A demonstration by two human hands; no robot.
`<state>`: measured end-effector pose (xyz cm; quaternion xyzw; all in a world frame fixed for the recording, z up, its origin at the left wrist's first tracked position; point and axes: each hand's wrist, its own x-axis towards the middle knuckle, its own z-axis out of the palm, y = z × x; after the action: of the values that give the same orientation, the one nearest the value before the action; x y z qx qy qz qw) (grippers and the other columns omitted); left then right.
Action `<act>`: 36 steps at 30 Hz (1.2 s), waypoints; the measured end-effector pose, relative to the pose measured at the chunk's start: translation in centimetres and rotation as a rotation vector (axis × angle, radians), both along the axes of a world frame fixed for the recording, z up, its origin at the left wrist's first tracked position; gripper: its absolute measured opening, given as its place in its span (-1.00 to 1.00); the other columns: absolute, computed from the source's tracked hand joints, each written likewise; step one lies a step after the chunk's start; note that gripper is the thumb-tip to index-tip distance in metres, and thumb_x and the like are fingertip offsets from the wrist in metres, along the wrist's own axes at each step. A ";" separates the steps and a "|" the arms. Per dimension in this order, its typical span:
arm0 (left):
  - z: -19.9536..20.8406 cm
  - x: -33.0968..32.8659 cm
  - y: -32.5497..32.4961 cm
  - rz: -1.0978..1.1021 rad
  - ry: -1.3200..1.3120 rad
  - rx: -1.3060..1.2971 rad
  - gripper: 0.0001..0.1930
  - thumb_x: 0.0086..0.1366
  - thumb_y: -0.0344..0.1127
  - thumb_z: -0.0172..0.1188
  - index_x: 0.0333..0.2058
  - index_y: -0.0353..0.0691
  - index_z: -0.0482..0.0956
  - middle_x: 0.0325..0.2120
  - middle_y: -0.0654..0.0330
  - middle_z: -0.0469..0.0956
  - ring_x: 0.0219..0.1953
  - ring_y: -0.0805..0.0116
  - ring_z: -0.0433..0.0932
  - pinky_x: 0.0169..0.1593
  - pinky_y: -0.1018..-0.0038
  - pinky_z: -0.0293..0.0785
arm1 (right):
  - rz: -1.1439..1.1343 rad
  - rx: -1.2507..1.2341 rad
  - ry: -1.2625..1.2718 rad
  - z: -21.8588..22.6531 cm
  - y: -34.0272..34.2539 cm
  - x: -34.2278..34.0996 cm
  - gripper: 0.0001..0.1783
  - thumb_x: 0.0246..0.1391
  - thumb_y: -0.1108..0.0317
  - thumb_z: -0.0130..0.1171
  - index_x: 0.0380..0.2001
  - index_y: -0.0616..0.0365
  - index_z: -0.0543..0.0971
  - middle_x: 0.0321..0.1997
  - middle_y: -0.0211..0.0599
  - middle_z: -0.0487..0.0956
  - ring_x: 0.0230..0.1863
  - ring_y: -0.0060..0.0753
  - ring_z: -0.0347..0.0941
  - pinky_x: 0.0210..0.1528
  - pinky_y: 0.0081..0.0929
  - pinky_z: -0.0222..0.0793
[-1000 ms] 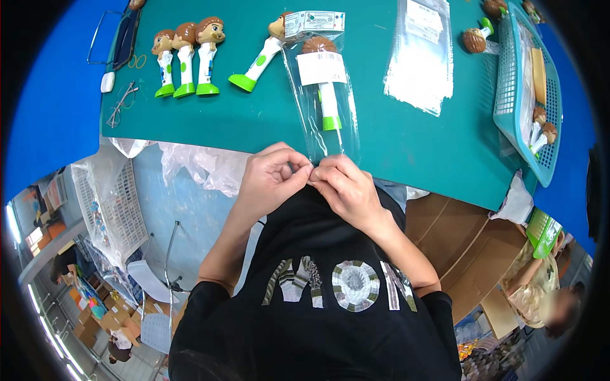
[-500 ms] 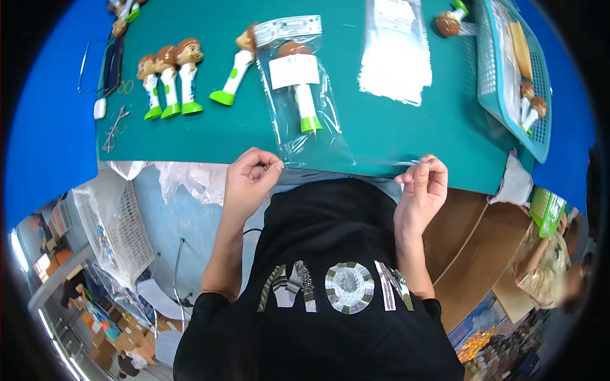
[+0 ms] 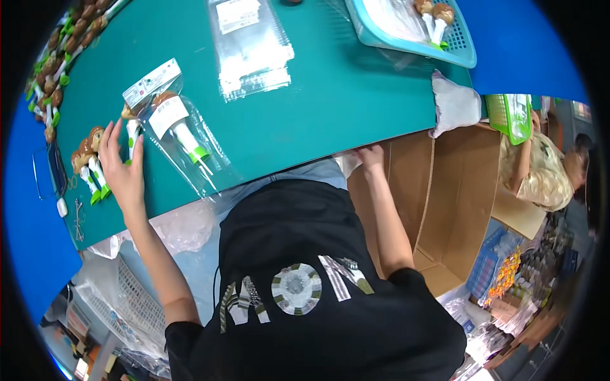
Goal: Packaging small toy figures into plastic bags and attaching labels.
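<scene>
My left hand [image 3: 121, 170] lies flat on the green table [image 3: 330, 108] with its fingers spread. Its fingertips reach a loose toy figure [image 3: 132, 134] with a brown head, white body and green feet. Just right of it lies a clear bag [image 3: 181, 136] holding another such figure, with a white header card at its top. A few standing figures [image 3: 89, 166] are just left of the hand. My right hand [image 3: 370, 155] is at the table's near edge beside a cardboard box [image 3: 457, 190]; its fingers are partly hidden.
A stack of empty clear bags [image 3: 251, 44] lies at the far middle. A blue basket [image 3: 406, 47] with figures stands far right. A row of figures [image 3: 57, 82] lines the far left. A white pouch [image 3: 454, 105], a green basket [image 3: 515, 114] and a seated person [image 3: 540, 174] are to the right.
My left hand has gone from the table's near edge out onto the table by the loose figures. My right hand has shifted along the edge toward the box. The view has swung right.
</scene>
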<state>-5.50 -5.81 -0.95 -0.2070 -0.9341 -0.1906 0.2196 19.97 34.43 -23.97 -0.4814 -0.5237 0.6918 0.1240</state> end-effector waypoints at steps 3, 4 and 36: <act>-0.3 -1.3 0.1 0.035 -0.168 0.112 -0.59 0.13 -0.33 0.19 0.00 -0.11 0.43 0.00 0.14 0.36 -0.18 0.29 0.47 -0.13 0.45 0.41 | 0.046 0.065 0.011 -6.5 1.1 -1.7 -0.76 -0.03 0.41 0.16 -0.25 0.22 0.48 -0.36 -0.32 0.50 -0.43 -0.50 0.41 -0.40 -0.50 0.44; -0.2 -1.7 0.3 0.024 -0.156 0.103 -0.59 0.13 -0.33 0.19 0.00 -0.11 0.43 0.00 0.14 0.36 -0.18 0.29 0.47 -0.13 0.45 0.41 | 0.137 0.154 -0.052 -8.5 1.7 -1.6 -0.73 0.01 0.35 0.14 -0.20 0.20 0.47 -0.33 -0.32 0.49 -0.44 -0.50 0.39 -0.41 -0.50 0.44; -1.3 10.6 4.3 -0.090 -0.138 0.409 -0.80 -0.17 -0.50 0.32 -0.49 -0.16 0.55 -0.52 0.29 0.49 -0.39 0.30 0.46 -0.27 0.40 0.32 | 0.998 1.180 0.550 21.2 -20.4 -15.5 -0.42 -0.31 0.48 0.30 -0.07 0.01 0.46 -0.11 -0.25 0.37 -0.18 -0.27 0.32 -0.11 -0.35 0.15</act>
<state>5.06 -1.51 -2.29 -0.1859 -0.8786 -0.3995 0.1839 4.47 14.07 -2.77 0.1393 -0.9049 0.3696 0.1585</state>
